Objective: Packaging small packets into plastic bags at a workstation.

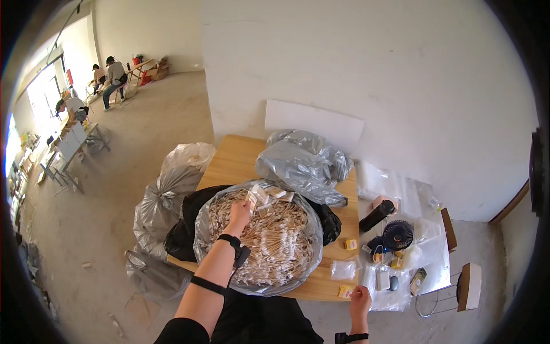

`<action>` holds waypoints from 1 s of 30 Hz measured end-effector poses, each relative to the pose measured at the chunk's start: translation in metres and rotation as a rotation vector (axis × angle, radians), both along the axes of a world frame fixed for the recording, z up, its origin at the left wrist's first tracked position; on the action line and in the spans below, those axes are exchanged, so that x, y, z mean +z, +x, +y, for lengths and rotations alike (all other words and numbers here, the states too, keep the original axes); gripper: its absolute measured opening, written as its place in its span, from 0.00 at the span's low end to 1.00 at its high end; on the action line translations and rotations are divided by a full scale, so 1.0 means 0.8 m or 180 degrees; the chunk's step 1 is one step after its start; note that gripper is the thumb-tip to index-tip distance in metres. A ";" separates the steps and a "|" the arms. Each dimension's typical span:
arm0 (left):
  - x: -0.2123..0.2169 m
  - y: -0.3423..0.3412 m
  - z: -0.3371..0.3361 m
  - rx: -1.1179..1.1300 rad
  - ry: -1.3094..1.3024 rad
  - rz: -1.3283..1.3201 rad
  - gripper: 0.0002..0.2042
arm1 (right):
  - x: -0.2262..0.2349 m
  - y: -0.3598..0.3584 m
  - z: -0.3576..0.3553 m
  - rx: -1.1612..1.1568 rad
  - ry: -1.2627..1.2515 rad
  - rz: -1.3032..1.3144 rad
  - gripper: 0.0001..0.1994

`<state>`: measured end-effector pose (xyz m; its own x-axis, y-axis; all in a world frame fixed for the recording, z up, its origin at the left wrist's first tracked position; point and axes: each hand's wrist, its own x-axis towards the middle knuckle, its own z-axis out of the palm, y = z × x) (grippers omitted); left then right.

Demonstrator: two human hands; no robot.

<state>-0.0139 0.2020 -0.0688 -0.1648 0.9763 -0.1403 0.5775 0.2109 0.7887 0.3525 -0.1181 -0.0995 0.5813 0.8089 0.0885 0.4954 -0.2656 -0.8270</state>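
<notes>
Left hand (239,213) over swabs (281,243) heaped in plastic bag (317,255); fingers pinched on small packet (251,198) above heap. Right hand (361,298) beside yellow box (345,291), near counter (229,157) edge; grip unclear. Nudge could drop box; sagging bag rim could spill swabs.

Readable text or numbers — none.

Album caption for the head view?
Left hand holding a packet over bagged cotton swabs, right hand by a yellow box.

Swabs (275,241) lie in a bag (317,252) on the table (232,157) (fan (398,235) rightward).
</notes>
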 end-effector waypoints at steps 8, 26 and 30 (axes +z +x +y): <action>0.057 -0.016 -0.118 0.0332 0.1151 -0.1048 0.04 | 0.031 -0.050 0.086 0.0791 0.0484 0.0673 0.06; 0.064 0.021 -0.269 -0.0453 0.0163 -0.2104 0.09 | 0.137 -0.257 0.126 0.2360 0.1732 -0.0953 0.09; 0.071 0.023 -0.274 -0.0348 -0.0339 -0.3037 0.09 | 0.138 -0.255 0.113 0.2450 0.2051 -0.1305 0.12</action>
